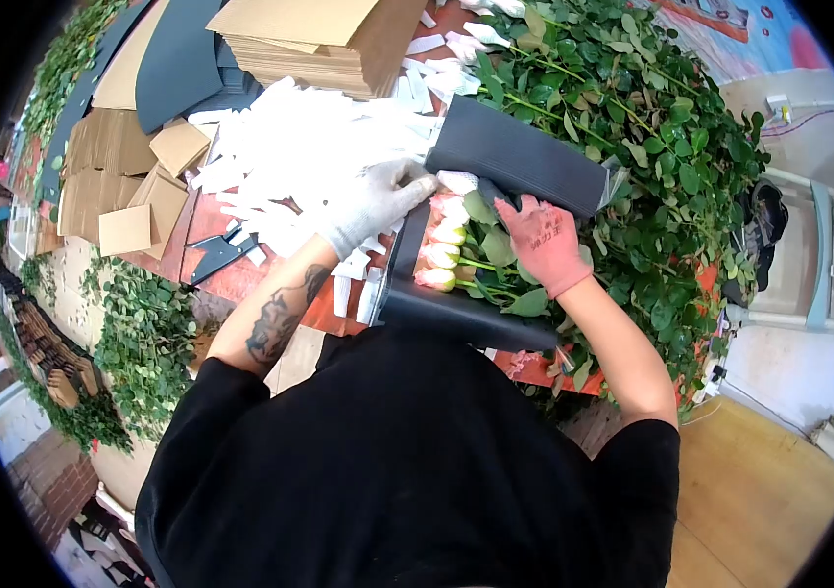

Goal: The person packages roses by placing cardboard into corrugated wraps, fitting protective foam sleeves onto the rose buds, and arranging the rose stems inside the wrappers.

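Observation:
Several roses (444, 255) with pink and pale yellow heads lie side by side on a black wrapping sheet (480, 318), stems and leaves towards the right. At the far end of the row is a bud in a white sleeve (458, 182). My left hand (382, 201), in a white glove, has its fingers curled together against the tip of this bud; what they pinch is hidden. My right hand (542, 240), in a pink glove with dark writing, rests with fingers apart on the rose leaves. Beyond it, a raised black flap (520, 157) stands along the bundle.
A heap of white sleeves (280, 147) covers the table left of the roses. Behind are stacked brown cardboard sheets (314, 44); more cardboard pieces (123, 181) lie left. A black stapler-like tool (221, 255) sits near my left forearm. Leafy rose stems (652, 196) pile up at right.

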The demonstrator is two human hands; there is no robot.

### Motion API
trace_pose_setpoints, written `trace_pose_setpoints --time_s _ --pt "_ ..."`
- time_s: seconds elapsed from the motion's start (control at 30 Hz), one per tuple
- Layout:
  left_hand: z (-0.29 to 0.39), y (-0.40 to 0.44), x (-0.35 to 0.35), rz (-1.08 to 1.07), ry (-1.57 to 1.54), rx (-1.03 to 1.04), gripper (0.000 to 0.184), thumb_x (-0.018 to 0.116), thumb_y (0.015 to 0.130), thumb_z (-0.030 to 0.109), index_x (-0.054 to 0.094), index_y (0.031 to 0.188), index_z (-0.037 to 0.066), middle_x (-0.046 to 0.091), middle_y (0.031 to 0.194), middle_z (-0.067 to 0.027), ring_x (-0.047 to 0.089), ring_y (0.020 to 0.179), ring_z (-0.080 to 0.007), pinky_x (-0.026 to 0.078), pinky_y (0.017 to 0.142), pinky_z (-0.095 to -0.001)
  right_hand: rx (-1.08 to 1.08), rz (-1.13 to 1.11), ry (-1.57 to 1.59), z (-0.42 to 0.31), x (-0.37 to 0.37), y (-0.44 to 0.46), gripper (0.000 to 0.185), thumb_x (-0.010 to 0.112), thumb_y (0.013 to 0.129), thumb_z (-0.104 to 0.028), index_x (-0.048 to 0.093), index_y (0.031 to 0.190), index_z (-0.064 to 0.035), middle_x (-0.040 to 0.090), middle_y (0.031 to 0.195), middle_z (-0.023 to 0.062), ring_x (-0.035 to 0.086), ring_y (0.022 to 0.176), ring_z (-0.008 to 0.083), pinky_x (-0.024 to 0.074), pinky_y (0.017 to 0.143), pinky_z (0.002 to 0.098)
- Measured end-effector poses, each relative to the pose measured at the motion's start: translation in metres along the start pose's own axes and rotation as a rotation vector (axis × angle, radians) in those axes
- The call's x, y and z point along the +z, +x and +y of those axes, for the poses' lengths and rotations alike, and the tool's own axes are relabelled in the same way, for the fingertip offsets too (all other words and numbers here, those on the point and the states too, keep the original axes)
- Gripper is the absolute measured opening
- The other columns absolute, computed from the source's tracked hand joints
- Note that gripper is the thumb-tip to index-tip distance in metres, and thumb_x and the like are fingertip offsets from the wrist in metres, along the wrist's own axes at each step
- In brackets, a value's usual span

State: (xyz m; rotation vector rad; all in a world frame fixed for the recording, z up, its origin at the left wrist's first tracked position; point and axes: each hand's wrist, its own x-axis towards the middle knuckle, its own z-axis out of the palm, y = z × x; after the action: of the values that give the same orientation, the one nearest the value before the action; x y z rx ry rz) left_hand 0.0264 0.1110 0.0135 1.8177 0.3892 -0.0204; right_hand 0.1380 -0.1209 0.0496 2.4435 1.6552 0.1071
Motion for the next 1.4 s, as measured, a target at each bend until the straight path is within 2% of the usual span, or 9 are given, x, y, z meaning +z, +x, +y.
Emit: trace_pose_setpoints --time_s 0.17,0.23,0.5,0.6,0.77,0.9,1.1,1.17,1.4 --pt "0.005 0.025 0.008 -0.083 0.078 0.006 0.03 0.065 0.086 0.029 0.064 0.083 -0.001 0.061 0.07 -0.0028 0.054 0.066 -0.009 0.046 0.063 -0.0264 -0.052 0.071 -0.124 0.004 0.007 0.001 0.037 0.048 0.083 -0.017 0.06 0.118 -0.0237 0.058 0.09 0.0101 0.06 0.081 0.0231 0.0473 0.068 0.035" --pt "0.002 0.029 0.013 -0.118 0.056 0.02 0.03 0.066 0.085 0.029 0.064 0.082 -0.001 0.06 0.068 -0.0025 0.053 0.064 -0.0085 0.045 0.06 -0.0256 -0.034 0.05 -0.012 0.002 0.006 0.001 0.034 0.052 0.079 -0.014 0.063 0.111 -0.0188 0.06 0.089 0.0114 0.06 0.077 0.0248 0.0477 0.066 0.036" --pt "-0.007 0.023 0.02 -0.026 -0.325 -0.051 0.023 0.067 0.084 0.022 0.06 0.07 0.005 0.05 0.058 0.0035 0.042 0.053 -0.0047 0.034 0.047 -0.0207 -0.023 0.112 -0.083 0.009 0.035 -0.003 0.04 0.048 0.081 -0.016 0.06 0.119 -0.0212 0.059 0.09 0.0108 0.06 0.079 0.0255 0.0469 0.07 0.0361" --pt "-0.011 0.025 0.018 -0.042 -0.321 0.012 0.019 0.066 0.083 0.017 0.059 0.07 0.005 0.049 0.056 0.0038 0.04 0.05 -0.0044 0.032 0.045 -0.0206 -0.069 0.002 -0.543 0.013 0.067 -0.005 0.042 0.044 0.084 -0.018 0.056 0.124 -0.0226 0.061 0.097 0.0126 0.061 0.084 0.026 0.0461 0.074 0.0361" --pt "-0.018 0.026 0.015 -0.006 -0.347 -0.003 0.017 0.064 0.083 0.017 0.059 0.071 0.006 0.047 0.054 0.0041 0.039 0.047 -0.004 0.031 0.043 -0.0208 -0.024 -0.002 -0.104 0.005 0.024 -0.003 0.044 0.041 0.085 -0.019 0.053 0.128 -0.024 0.062 0.106 0.0143 0.06 0.084 0.0248 0.0456 0.074 0.0356" --pt "-0.013 0.02 0.01 -0.071 -0.359 -0.136 0.022 0.064 0.086 0.021 0.059 0.07 0.006 0.048 0.053 0.0032 0.04 0.045 -0.0038 0.03 0.042 -0.0202 0.029 -0.134 -0.242 0.003 0.033 0.0 0.042 0.043 0.086 -0.02 0.055 0.126 -0.0237 0.062 0.102 0.0147 0.06 0.081 0.0242 0.0457 0.072 0.0344" --pt "-0.007 0.028 0.015 -0.092 -0.238 -0.068 0.027 0.062 0.088 0.023 0.057 0.067 0.006 0.049 0.052 0.002 0.038 0.041 -0.0035 0.028 0.038 -0.02 0.039 -0.1 0.012 -0.001 0.01 0.001 0.039 0.046 0.086 -0.023 0.058 0.122 -0.023 0.061 0.09 0.0137 0.059 0.077 0.0233 0.0452 0.067 0.0325" --pt "-0.005 0.026 0.014 -0.078 -0.299 -0.11 0.026 0.062 0.087 0.021 0.057 0.067 0.006 0.049 0.052 0.002 0.038 0.041 -0.0038 0.028 0.038 -0.0199 -0.014 -0.009 -0.017 0.001 0.015 -0.002 0.041 0.041 0.087 -0.017 0.054 0.126 -0.0207 0.058 0.08 0.0103 0.058 0.075 0.0215 0.0449 0.065 0.0339" --pt "-0.011 0.01 -0.011 0.023 -0.255 -0.099 0.021 0.059 0.086 0.016 0.058 0.069 0.004 0.047 0.051 0.0022 0.036 0.039 -0.0044 0.026 0.037 -0.0195 -0.034 0.143 -0.013 0.002 0.035 -0.006 0.045 0.042 0.085 -0.016 0.05 0.129 -0.0235 0.055 0.079 0.0083 0.055 0.075 0.021 0.0417 0.067 0.0336"
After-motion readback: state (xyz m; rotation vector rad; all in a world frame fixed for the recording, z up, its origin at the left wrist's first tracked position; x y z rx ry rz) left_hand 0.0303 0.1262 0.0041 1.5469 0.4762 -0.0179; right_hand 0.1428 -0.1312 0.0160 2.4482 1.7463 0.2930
